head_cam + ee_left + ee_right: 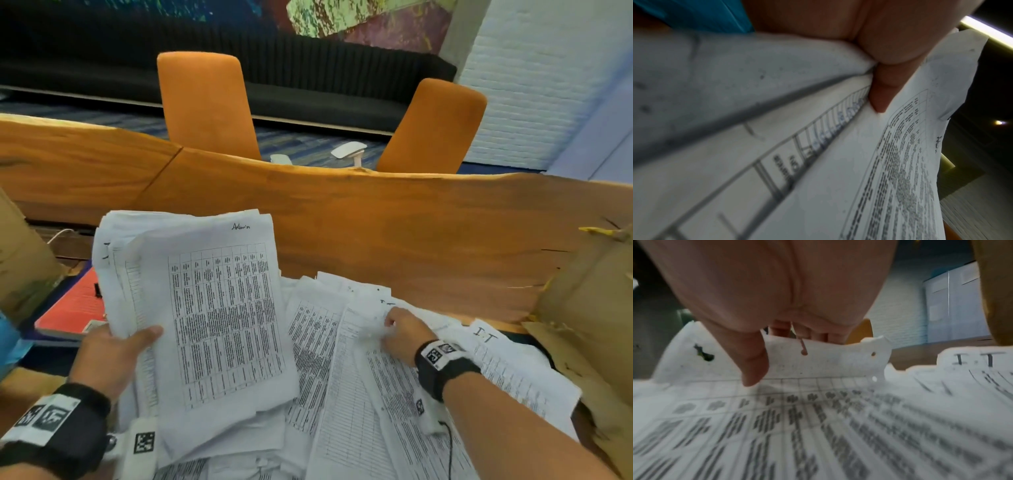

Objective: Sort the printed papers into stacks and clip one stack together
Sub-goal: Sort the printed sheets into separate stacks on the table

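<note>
Held stack [219, 318]: thin printed sheets raised above the worktop, uneven edges, top one marked "Admin" — light, floppy, likely to fan or slip; best held at one edge, thumb across the top.
Left hand [113, 356]: clamps that stack's left edge, thumb on top.
Loose papers [346, 394]: overlapping on the worktop [411, 233].
Right hand [404, 335]: pinches the top edge of one punched, torn sheet [818, 363] — tears easily.
Red book [73, 308]: left, beside the pile.

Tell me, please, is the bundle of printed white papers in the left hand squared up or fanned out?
Fanned out. The bundle of printed white papers shows staggered edges at top and left, gripped by the left hand.
</note>
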The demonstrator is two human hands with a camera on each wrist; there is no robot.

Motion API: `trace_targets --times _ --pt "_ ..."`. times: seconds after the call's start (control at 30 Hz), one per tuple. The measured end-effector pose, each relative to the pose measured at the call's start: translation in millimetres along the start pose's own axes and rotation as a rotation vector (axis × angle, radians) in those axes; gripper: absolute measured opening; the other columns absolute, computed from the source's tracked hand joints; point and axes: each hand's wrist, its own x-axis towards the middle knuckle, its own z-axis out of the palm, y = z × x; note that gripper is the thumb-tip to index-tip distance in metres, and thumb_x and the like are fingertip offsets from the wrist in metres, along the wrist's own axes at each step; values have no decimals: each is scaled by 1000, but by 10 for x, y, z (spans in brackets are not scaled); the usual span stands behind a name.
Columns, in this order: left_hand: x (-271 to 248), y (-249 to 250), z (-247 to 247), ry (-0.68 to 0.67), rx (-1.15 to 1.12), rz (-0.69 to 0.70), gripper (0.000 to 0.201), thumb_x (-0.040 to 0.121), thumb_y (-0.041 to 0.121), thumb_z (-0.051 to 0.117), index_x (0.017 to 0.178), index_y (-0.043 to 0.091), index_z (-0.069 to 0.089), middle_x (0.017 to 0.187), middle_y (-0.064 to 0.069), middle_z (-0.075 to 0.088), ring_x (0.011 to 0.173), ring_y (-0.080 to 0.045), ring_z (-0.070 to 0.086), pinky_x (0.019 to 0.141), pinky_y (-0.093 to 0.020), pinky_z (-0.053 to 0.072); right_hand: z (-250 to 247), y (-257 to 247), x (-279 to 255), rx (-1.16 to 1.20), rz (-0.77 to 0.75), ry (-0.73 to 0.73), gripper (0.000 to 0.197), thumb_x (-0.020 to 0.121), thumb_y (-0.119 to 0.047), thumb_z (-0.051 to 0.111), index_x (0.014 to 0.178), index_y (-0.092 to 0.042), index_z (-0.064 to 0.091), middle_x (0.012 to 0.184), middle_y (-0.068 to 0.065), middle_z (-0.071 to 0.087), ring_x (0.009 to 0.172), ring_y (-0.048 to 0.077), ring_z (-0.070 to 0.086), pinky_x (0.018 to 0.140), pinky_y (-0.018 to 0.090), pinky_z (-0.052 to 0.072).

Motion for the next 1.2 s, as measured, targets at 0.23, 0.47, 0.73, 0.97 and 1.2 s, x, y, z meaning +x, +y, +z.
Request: trace_targets --times 0.23,0.47,0.73,0.97,1.2 --pt "-35 5 -256 97 -18 36 27 87 3 65 114 2 63 99 -9 64 89 -27 61 85 -43 46 211 -139 -105 -363 -151 -20 11 89 -24 59 83 -27 50 93 -3 59 95 24 60 76 31 48" --pt "74 -62 -448 143 -40 46 39 85 3 67 123 0 60 110 -8 64 97 -27 61 98 -52 44 -39 -640 165 -228 -237 4 4 94 -24 54 98 -23 53 102 2 60 91 23 57 79 31 49" --pt "207 -86 -436 117 -64 -25 16 83 2 69 97 9 68 95 -9 69 97 -33 66 96 -52 46 447 -871 466 -533 -98 61 36 93 -17 47 129 -18 48 129 5 51 121 29 48 104 47 39" --pt "131 2 -342 97 -92 -14 26 86 -2 65 111 -5 63 104 -14 66 71 -19 59 80 -39 45 328 -798 250 -377 -242 48 28 93 -11 47 119 -22 46 105 2 62 86 17 58 71 28 45" --pt "-24 311 -322 9 -60 71 17 89 2 63 90 19 63 83 0 67 76 -20 64 64 -32 47 -496 -687 -545 -339 -278 -23 17 99 -30 52 113 -22 58 108 -4 65 95 14 63 87 32 54"
